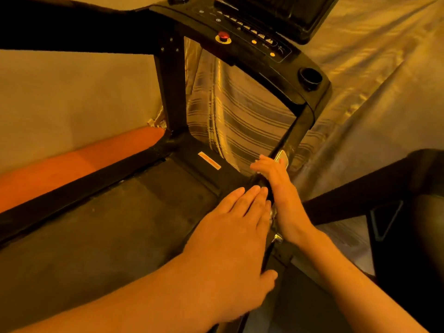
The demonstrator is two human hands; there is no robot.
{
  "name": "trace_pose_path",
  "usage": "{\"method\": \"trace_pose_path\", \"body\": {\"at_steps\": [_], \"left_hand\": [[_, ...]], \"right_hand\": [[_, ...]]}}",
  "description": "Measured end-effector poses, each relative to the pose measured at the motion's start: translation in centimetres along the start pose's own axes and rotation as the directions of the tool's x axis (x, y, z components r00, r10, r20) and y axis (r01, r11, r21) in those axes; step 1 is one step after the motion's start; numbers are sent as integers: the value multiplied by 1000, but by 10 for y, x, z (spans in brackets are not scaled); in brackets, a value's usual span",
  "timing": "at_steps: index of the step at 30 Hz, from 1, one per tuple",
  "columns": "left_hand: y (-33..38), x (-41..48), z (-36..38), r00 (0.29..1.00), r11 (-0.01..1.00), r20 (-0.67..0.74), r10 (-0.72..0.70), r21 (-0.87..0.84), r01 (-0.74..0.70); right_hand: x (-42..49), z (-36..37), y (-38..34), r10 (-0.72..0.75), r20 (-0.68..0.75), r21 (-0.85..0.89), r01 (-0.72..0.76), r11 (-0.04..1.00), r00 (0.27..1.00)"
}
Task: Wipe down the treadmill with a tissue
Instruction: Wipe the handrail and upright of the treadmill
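I look down on a black treadmill: its dark belt (108, 224), its console (252, 37) at the top and its right upright (300, 126). My left hand (228, 224) lies flat on the deck's right side rail, fingers straight and together. My right hand (281, 188) wraps the foot of the right upright with its fingers bent over it. A small pale piece, seemingly the tissue (281, 156), peeks out past those fingertips; the rest is hidden under the hand.
A striped shiny curtain (240, 111) hangs behind the uprights. An orange floor strip (72, 164) runs along the left side rail. The left handrail (72, 32) crosses the top left. Dark furniture (408, 212) stands close on the right.
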State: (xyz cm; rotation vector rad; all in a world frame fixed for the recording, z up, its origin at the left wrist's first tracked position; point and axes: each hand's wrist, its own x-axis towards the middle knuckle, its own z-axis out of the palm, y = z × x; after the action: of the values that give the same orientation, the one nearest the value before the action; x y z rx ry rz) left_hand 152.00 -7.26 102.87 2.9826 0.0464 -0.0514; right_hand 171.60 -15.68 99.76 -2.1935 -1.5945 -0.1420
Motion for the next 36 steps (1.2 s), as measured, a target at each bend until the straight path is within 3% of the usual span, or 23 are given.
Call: {"method": "trace_pose_path", "body": {"at_steps": [2, 4, 6, 8, 12, 14, 16, 20, 24, 27, 31, 35, 36], "left_hand": [[-1, 1, 0, 1000, 1000, 9, 13, 1, -13], [-1, 0, 0, 1000, 1000, 8, 23, 11, -23], [0, -2, -1, 1000, 1000, -11, 19, 3, -19], [0, -3, 1, 1000, 1000, -21, 16, -23, -16], [-2, -3, 5, 997, 998, -67, 26, -61, -30], [-3, -3, 5, 996, 997, -81, 31, -73, -37], [-3, -4, 5, 997, 997, -75, 36, -63, -41], [-1, -6, 4, 996, 997, -83, 30, -64, -36], [1, -4, 1, 995, 996, -94, 15, -88, -23], [2, -7, 1, 995, 996, -102, 3, -91, -12], [2, -8, -1, 995, 996, -100, -19, -86, 10], [0, -7, 4, 978, 996, -209, -18, -84, 1], [0, -6, 6, 985, 998, -174, -2, -60, -8]], "right_hand": [[-2, -8, 6, -117, 40, -72, 120, 990, 992], [22, -22, 33, -70, 152, -146, 93, 985, 986], [51, -32, 50, 40, 160, -183, -11, 983, 986], [55, -31, 39, 42, 152, -295, 5, 955, 987], [16, -28, -28, -123, 237, -211, 175, 962, 964], [17, -32, -21, -174, 287, -211, 239, 948, 942], [34, -37, 16, -132, 311, -283, 224, 933, 941], [39, -25, 34, 25, 70, -215, -10, 976, 997], [-26, 1, -29, -62, 5, 28, 62, 998, 998], [-11, -5, -2, -77, 2, -39, 77, 996, 997], [33, -6, 58, 186, -92, -42, -191, 981, 978], [-13, 22, -13, 151, -231, 189, -108, 976, 961], [-32, 33, -32, 128, -239, 252, -66, 965, 962]]}}
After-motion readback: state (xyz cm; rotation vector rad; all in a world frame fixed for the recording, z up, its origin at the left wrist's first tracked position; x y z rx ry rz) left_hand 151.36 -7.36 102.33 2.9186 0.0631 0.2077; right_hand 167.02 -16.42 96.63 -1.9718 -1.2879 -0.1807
